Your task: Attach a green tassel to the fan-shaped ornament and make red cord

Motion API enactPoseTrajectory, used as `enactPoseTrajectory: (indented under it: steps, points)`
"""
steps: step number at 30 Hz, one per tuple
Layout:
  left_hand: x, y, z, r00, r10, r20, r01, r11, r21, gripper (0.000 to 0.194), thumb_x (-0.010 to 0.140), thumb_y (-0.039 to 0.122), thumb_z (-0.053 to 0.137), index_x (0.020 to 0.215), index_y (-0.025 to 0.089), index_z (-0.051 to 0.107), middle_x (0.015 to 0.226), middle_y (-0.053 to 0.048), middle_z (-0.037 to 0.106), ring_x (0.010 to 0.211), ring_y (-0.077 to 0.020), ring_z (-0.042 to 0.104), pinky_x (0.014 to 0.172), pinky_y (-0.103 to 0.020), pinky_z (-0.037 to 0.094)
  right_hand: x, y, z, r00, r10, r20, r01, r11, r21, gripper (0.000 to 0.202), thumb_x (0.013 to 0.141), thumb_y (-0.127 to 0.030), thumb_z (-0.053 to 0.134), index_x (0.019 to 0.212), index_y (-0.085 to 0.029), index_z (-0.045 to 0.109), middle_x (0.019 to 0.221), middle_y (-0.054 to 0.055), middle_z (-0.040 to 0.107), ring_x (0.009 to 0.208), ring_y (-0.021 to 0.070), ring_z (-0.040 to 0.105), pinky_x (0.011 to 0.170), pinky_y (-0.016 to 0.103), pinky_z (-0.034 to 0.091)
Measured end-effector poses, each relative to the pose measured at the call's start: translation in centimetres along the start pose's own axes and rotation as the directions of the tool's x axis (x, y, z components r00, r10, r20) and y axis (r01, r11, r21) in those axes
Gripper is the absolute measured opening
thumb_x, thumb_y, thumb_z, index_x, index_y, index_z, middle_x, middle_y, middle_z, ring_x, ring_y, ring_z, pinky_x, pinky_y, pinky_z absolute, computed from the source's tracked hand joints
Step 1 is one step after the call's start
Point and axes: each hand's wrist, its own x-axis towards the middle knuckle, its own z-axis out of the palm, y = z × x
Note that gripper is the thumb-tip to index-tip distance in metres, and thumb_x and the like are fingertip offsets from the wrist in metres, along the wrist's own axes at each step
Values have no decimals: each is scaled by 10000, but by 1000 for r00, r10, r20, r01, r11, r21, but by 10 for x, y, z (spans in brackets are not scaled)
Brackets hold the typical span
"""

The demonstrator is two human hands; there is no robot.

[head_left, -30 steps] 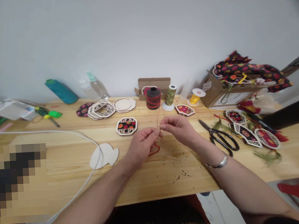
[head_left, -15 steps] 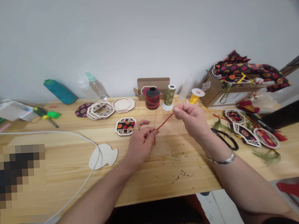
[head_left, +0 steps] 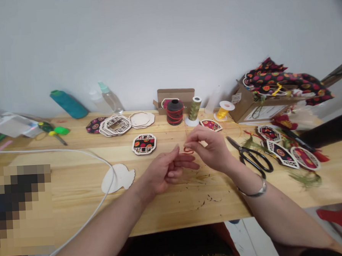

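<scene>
A thin red cord (head_left: 188,151) bends into a small loop over the table's middle. My right hand (head_left: 208,146) pinches it between thumb and fingertips. Just left of the loop, my left hand (head_left: 169,168) is open, its thumb raised and fingers reaching toward the cord. Whether the cord touches the left fingers I cannot tell. Behind the hands stands a spool of red cord (head_left: 174,114), with a green thread spool (head_left: 195,110) beside it. A framed patterned fabric piece (head_left: 144,144) lies left of my hands; another patterned piece (head_left: 211,124) lies behind my right hand.
Black-handled scissors (head_left: 254,158) and several finished ornaments (head_left: 282,153) lie right, before a cardboard box (head_left: 261,106) of fabric. Wooden frames (head_left: 117,125) are stacked at back left. A white cable (head_left: 102,192) crosses a pale cutout (head_left: 122,177). Yellow thread (head_left: 223,112) stands behind.
The stretched cord is now slack and looped. My right hand has moved left and down, uncovering the scissors and a patterned piece. My left hand's pinch has opened.
</scene>
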Motion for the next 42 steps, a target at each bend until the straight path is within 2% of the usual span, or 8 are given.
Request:
enactPoseTrajectory:
  steps: [4, 7, 10, 14, 18, 27, 36, 42]
  points:
    - [2, 0, -5, 995, 92, -43, -96, 991, -97, 275, 715, 328, 715, 615, 109, 581, 493, 44, 465, 363, 14, 208, 346, -118, 86, -5, -6, 5, 942, -246, 227, 294, 934, -204, 137, 835, -135, 527, 723, -153, 603, 718, 43, 620, 694, 146, 492, 647, 293, 389]
    - [4, -1, -7, 985, 150, -81, -155, 986, -65, 273, 702, 249, 729, 571, 106, 537, 451, 82, 351, 361, 14, 199, 341, -116, 94, -10, -9, 9, 883, -291, 369, 414, 852, -321, 131, 831, -143, 513, 735, -157, 601, 730, 45, 609, 697, 159, 464, 633, 303, 364]
    - [6, -2, -9, 982, 165, -90, -172, 982, -75, 227, 695, 233, 730, 604, 96, 574, 427, 100, 306, 355, 11, 193, 340, -120, 117, -13, -12, 13, 833, -311, 457, 483, 811, -330, 137, 837, -131, 493, 750, -159, 595, 750, 35, 600, 744, 164, 460, 686, 305, 383]
    - [8, -1, -11, 969, 199, -147, -213, 974, -82, 158, 681, 205, 731, 732, 79, 648, 478, 62, 435, 373, 0, 301, 350, -122, 181, -15, -20, 18, 766, -316, 560, 551, 771, -318, 166, 857, -133, 483, 731, -163, 587, 777, 26, 602, 796, 163, 459, 848, 323, 380]
    - [8, 0, -10, 942, 262, -210, -280, 958, -60, 109, 685, 166, 715, 734, 85, 660, 642, -28, 613, 531, -64, 525, 478, -155, 388, -18, -28, 21, 693, -292, 659, 609, 727, -318, 175, 861, -143, 495, 711, -164, 584, 761, 36, 603, 780, 169, 458, 885, 352, 360]
    - [7, -2, -10, 948, 233, -218, -256, 963, -87, 70, 755, 103, 624, 690, 86, 642, 642, -43, 630, 549, -93, 578, 523, -176, 456, -29, -36, 32, 609, -289, 739, 654, 711, -260, 190, 879, -123, 451, 764, -135, 602, 772, 63, 627, 732, 178, 493, 702, 353, 392]
    - [6, 3, -5, 964, 157, -214, -197, 963, -182, 109, 770, 35, 558, 699, 52, 638, 619, -31, 570, 451, -46, 471, 412, -148, 379, -34, -37, 41, 575, -310, 757, 659, 724, -203, 176, 857, -105, 470, 761, -121, 618, 770, 67, 634, 729, 186, 514, 720, 379, 392]
    - [7, 3, -9, 966, 178, -189, -211, 962, -173, 67, 754, 47, 595, 715, 42, 649, 630, -36, 565, 448, -24, 446, 418, -127, 352, -36, -39, 44, 503, -358, 786, 700, 703, -128, 204, 862, -99, 456, 748, -133, 622, 753, 57, 631, 715, 166, 510, 739, 354, 385]
